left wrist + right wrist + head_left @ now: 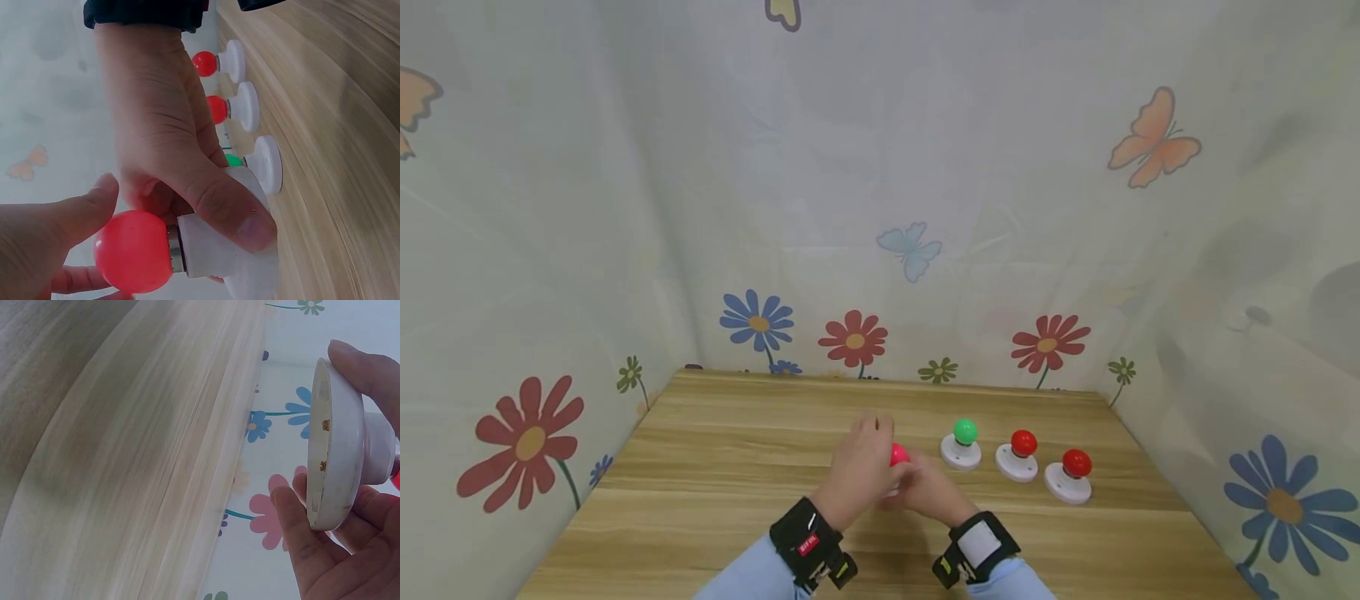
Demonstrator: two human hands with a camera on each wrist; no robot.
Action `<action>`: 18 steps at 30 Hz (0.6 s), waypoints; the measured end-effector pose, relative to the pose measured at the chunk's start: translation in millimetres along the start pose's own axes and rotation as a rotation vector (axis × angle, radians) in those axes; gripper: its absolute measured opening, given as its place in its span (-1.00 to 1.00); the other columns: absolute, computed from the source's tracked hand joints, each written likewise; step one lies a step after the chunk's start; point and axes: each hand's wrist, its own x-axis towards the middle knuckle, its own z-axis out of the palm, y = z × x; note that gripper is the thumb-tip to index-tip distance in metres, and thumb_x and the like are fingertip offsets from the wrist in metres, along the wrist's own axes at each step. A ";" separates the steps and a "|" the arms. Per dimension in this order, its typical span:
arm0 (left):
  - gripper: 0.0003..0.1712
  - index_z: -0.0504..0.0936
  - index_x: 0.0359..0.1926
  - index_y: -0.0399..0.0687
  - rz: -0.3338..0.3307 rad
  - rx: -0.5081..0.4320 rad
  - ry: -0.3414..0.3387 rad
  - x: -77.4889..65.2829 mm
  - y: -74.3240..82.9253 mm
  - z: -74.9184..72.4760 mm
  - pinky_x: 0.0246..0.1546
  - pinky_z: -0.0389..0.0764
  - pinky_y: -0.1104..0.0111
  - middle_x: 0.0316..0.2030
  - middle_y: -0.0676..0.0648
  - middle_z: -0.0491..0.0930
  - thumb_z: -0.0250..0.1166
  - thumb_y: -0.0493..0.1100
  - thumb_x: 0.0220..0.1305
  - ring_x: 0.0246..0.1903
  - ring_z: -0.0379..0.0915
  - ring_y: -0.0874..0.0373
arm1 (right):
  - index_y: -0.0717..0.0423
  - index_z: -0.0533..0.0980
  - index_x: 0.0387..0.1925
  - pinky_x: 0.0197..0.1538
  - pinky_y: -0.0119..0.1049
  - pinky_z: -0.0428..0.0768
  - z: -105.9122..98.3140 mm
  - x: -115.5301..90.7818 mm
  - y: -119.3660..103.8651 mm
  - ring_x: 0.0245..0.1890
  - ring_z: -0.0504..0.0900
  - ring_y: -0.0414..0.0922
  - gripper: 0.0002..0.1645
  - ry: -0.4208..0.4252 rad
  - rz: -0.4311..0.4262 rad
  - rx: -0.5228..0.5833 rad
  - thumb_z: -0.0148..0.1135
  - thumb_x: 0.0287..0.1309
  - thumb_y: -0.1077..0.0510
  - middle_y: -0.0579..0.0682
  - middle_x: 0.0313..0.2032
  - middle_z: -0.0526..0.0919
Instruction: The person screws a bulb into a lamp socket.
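Observation:
A red light bulb [133, 251] sits with its metal neck in a white lamp holder [209, 247] that has a round, flared base. My left hand [857, 471] is around the bulb, thumb along one side and fingers behind it. My right hand [931, 487] grips the holder, its thumb [250, 228] laid across the white body. In the right wrist view the open underside of the holder [347, 447] shows two small brass-coloured screws, with right fingers [300, 531] at its rim. The palm side of the left hand is mostly hidden in the head view.
To the right on the wooden table [730, 442] stand a green bulb [966, 431] and two red bulbs, the nearer one [1077, 463] and the middle one [1024, 442], each in a white holder. A flower-printed curtain [820, 167] encloses the table's back and sides.

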 end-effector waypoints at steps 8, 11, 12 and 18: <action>-0.21 0.50 0.04 -0.19 -0.031 0.038 -0.024 1.0 0.8 1.8 -0.30 0.67 0.24 -0.18 -0.13 0.52 0.44 0.29 -0.03 -0.28 0.48 0.10 | 0.06 0.52 0.02 -0.04 -0.36 0.60 0.2 0.5 -0.7 -0.19 0.61 -0.27 -0.34 0.013 0.053 0.037 0.56 -0.21 0.09 -0.06 -0.11 0.67; -0.25 0.51 0.02 -0.19 -0.018 0.051 -0.024 0.0 1.1 0.6 -0.27 0.67 0.29 -0.21 -0.11 0.51 0.47 0.23 -0.03 -0.30 0.47 0.12 | 0.08 0.52 0.02 -0.04 -0.33 0.60 -0.5 0.8 -2.0 -0.19 0.61 -0.25 -0.34 0.009 0.062 0.046 0.56 -0.20 0.08 -0.05 -0.12 0.67; -0.28 0.51 0.01 -0.18 -0.011 0.047 -0.027 -0.4 1.0 0.2 -0.26 0.66 0.31 -0.21 -0.09 0.51 0.48 0.19 -0.02 -0.29 0.45 0.13 | 0.08 0.52 0.03 -0.04 -0.32 0.60 -0.7 0.9 -2.1 -0.19 0.62 -0.24 -0.33 0.005 0.070 0.043 0.56 -0.20 0.07 -0.05 -0.12 0.67; -0.56 0.55 -0.06 -0.14 0.112 -0.045 -0.077 -2.7 -1.1 -3.5 -0.11 0.61 0.40 -0.16 -0.05 0.52 0.49 -0.28 0.02 -0.20 0.43 0.17 | 0.10 0.42 0.16 0.10 -0.14 0.57 -1.2 1.1 -1.4 -0.05 0.61 -0.13 -0.16 0.004 0.099 0.017 0.58 -0.21 0.04 -0.03 -0.02 0.64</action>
